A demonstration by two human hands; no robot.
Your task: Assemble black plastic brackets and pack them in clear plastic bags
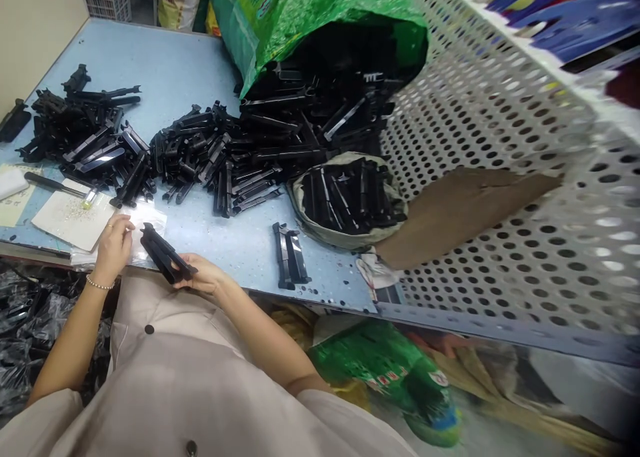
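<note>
My right hand is wrapped round one end of a long black plastic part and holds it tilted over the table's front edge. Just left of that part is my left hand, its fingertips pressed together; anything between them is too small to make out. It is beside a white sheet scattered with tiny gold-coloured bits. On the sheet lies the yellowish tip of a black-handled tool. A single black part lies apart, to the right of my right hand.
Heaped black parts cover the table at the back left and middle. More spill from a green sack. A round cloth-sided container holds several. A perforated metal panel borders the right, with brown cardboard against it.
</note>
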